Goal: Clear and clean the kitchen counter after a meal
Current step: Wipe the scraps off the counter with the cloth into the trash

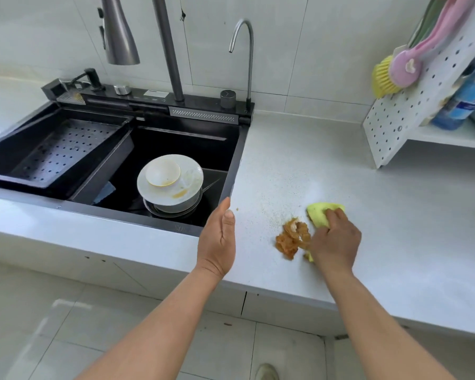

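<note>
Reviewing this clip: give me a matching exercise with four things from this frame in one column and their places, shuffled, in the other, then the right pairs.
Things:
1. yellow-green cleaning cloth
2. stained white ceramic plate
3. brown pile of food scraps
4. yellow-bristled scrub brush

Places:
A. in the black sink, on stacked dishes
B. hanging on the white perforated rack
C. under the right hand
D. on the speckled grey counter, between the hands

Pairs: 1-C, 2-A, 3-D, 4-B
</note>
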A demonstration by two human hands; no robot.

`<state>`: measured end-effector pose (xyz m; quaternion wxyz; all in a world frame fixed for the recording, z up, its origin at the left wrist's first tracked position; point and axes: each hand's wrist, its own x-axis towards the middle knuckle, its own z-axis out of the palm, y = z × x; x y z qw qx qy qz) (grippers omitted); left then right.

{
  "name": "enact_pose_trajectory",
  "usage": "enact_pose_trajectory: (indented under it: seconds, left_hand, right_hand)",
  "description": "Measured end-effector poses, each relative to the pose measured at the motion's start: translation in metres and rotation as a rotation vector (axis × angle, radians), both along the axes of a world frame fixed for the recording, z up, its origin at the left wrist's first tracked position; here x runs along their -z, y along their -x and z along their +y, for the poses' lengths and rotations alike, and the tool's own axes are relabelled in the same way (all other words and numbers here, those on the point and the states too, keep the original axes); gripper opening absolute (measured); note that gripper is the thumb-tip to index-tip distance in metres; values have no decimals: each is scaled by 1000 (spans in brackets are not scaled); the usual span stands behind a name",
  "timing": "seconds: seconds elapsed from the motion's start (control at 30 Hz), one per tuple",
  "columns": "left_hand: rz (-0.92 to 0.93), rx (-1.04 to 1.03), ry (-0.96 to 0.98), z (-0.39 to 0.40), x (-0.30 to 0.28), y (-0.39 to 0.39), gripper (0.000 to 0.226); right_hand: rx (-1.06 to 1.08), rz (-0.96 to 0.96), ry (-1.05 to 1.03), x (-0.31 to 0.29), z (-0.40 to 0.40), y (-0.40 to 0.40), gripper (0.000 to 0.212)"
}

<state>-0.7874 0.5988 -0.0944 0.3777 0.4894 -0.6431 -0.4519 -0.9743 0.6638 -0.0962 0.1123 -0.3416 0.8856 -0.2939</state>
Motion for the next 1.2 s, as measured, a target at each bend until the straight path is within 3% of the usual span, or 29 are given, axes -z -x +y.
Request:
enact_pose_trajectory:
  seconds: [0.3,0.47,0.57,0.73,1.2]
  left_hand:
    - [91,-112,-23,-5,7,5,64]
    - [216,-194,-36,-5,7,-4,62]
    - [273,-284,-11,-1,8,-11,58]
    - [280,-408,39,3,11,-20,54]
    - [130,-754,242,10,29,-41,62]
  right_hand:
    - [-28,-179,-66,-16,-48,-76,51]
    - [-46,-408,231,-30,-57,-48,46]
    - [-33,-296,301,-32,-49,-11,43]
    - [-162,-1,-84,-6,-45,10,47]
    - [-454,-43,44,-4,-54,-77,36]
